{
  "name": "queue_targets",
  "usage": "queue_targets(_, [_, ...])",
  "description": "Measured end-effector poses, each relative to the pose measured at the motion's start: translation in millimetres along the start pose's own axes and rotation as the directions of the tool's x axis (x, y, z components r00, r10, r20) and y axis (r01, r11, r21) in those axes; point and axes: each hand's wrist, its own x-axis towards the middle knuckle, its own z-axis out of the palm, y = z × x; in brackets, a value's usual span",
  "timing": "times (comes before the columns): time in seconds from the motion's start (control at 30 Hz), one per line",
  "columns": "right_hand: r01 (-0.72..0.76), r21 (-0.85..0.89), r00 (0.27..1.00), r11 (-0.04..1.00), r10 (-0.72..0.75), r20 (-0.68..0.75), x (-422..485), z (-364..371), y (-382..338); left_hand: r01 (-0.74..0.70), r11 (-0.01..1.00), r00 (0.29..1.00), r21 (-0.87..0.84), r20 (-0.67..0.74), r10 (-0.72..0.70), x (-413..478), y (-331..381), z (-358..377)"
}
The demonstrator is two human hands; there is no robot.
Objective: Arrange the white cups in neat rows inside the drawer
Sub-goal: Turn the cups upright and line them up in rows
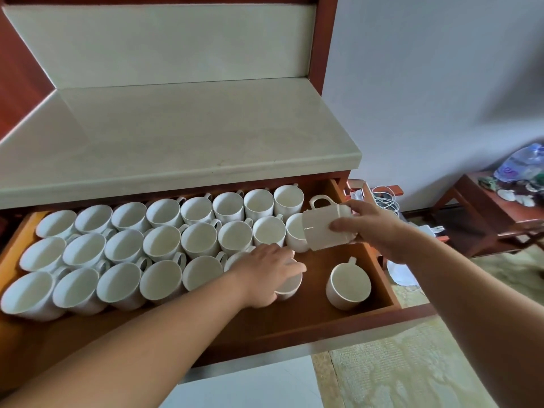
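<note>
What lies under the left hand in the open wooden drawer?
A white ceramic cup, standing upright: only part of its rim and side wall shows past the left hand, which grips it from above. Its inside and handle are covered.

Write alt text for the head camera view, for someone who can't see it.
Two hands work over an open wooden drawer holding three rows of white cups: the left hand grips the front row's end cup from above, the right hand holds a tilted cup above the drawer's right part. One loose cup stands alone near the right front corner.
</note>
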Motion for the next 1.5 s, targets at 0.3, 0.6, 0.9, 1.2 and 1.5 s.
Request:
queue_targets(0.3, [-0.048, 0.294, 0.990, 0.955, 0.006, 0.141, 4, 7, 13, 0.054, 0.996, 0.998, -0.071, 0.023, -0.053, 8, -12, -3])
queue_targets(0.6, [-0.061, 0.479, 0.956, 0.876, -0.087, 0.281, 0, 15, 13, 0.119, 0.429, 0.918, -0.895, -0.066, -0.391, 4, -5, -54])
queue_targets(0.9, [-0.041, 0.291, 0.981, 0.956, -0.017, 0.195, -5, 5, 10, 0.125, 0.596, 0.908, -0.793, -0.151, -0.392, 22, 6, -69])
queue_targets(1.2, [0.081, -0.757, 0.987, 0.649, 0.055, 0.153, -9, 8, 20, 0.173, 0.943, 0.974, -0.284, -0.091, -0.206, 40, 28, -59])
queue_targets(1.5, [0.238, -0.968, 0.971, 0.079, -0.009, 0.238, -16, 33, 57, 0.165, 0.958, 0.976, -0.235, -0.098, -0.192, 51, 28, -53])
